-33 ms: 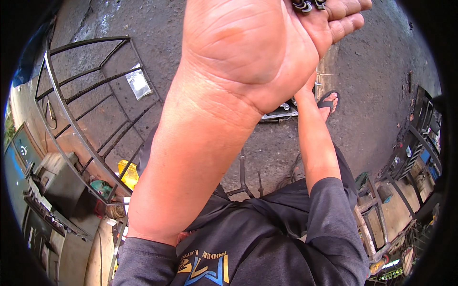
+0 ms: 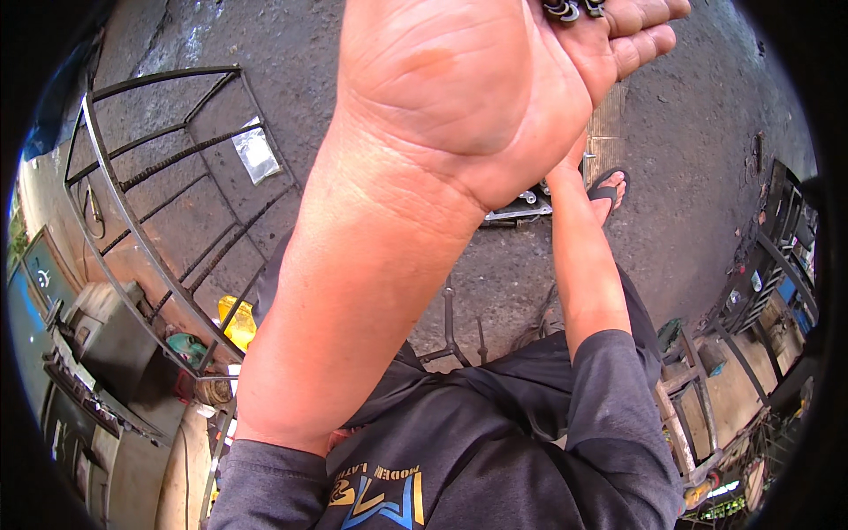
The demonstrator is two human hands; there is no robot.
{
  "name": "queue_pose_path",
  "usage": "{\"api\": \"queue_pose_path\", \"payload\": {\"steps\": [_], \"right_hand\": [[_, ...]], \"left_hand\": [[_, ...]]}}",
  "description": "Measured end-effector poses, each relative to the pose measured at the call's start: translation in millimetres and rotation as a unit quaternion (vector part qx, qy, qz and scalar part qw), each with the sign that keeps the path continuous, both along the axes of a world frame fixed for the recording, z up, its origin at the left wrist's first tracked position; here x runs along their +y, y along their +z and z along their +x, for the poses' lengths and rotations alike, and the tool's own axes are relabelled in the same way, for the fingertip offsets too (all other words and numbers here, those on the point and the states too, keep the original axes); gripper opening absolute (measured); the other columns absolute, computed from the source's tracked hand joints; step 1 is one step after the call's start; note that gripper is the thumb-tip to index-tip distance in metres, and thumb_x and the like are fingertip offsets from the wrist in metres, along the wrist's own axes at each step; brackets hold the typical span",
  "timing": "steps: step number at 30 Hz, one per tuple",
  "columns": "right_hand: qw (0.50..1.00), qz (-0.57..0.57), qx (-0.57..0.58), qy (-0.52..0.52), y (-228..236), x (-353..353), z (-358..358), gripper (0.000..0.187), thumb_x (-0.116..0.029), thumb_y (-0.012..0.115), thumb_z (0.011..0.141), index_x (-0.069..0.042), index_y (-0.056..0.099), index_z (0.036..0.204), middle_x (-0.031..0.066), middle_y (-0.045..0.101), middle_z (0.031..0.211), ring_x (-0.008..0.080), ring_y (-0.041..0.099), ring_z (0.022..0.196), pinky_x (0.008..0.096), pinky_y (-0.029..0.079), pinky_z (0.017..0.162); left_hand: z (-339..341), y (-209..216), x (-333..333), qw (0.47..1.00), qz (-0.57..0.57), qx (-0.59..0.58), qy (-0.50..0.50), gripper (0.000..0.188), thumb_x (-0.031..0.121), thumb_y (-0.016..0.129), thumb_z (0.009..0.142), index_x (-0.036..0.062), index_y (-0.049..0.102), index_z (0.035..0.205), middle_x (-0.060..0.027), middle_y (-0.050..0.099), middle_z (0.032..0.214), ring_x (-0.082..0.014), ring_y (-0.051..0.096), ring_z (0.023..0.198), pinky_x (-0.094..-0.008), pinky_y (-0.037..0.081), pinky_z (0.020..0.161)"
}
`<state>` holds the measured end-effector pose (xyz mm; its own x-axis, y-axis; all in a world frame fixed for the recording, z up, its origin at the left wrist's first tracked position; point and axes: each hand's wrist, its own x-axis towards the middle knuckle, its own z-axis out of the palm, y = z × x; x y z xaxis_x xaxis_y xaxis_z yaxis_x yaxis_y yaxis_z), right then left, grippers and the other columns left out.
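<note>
My left hand is raised palm up, very close to the camera, and fills the upper middle. Its visible fingers are stretched out to the right. Several small dark, shiny metal pieces rest on the palm, cut off by the top edge; their exact kind is unclear. My right forearm reaches forward, and the right hand is hidden behind the left, so its fingers do not show. Beyond the left wrist lies a flat metal piece with round, bolt-like parts on it, partly covered.
A black welded metal frame stands at left, with a clear plastic packet on the dark floor by it. Something yellow is near its lower end. A sandalled foot is right of my forearm. Metal racks line the right side.
</note>
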<state>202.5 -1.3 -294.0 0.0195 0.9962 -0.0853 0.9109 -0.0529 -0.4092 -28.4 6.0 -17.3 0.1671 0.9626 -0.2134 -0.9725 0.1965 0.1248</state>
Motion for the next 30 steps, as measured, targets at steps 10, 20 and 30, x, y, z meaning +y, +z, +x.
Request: {"api": "queue_pose_path", "payload": {"steps": [10,20,30], "right_hand": [[0.987,-0.145,-0.052,-0.049,14,14,-8,0.041,-0.044,0.073,0.088,-0.008,0.077,0.108,0.0168,0.072,0.116,0.0369,0.068,0.109,0.048,0.052,0.095],[0.984,-0.017,0.178,-0.015,208,58,17,0.033,-0.024,0.074,0.094,0.001,0.075,0.116,0.0132,0.077,0.104,0.019,0.071,0.09,0.0315,0.055,0.083],[0.905,0.18,0.356,0.147,316,10,-20,0.018,0.009,0.07,0.09,0.003,0.073,0.108,0.0118,0.071,0.102,0.0172,0.07,0.09,0.0289,0.057,0.079]], "left_hand": [[1,1,5,1.0,-0.001,0.009,-0.004,0.074,0.047,0.033,0.108,-0.015,0.037,0.149,-0.0345,0.039,0.156,-0.049,0.04,0.146,-0.0529,0.034,0.123],[8,16,12,0.995,0.011,0.089,-0.04,0.077,0.049,0.031,0.108,-0.0148,0.036,0.151,-0.0348,0.037,0.158,-0.0495,0.039,0.146,-0.0523,0.034,0.124],[33,3,5,0.983,0.036,-0.064,-0.166,0.082,0.056,0.032,0.108,-0.0124,0.036,0.153,-0.0281,0.051,0.15,-0.0356,0.058,0.132,-0.0437,0.047,0.113]]}}
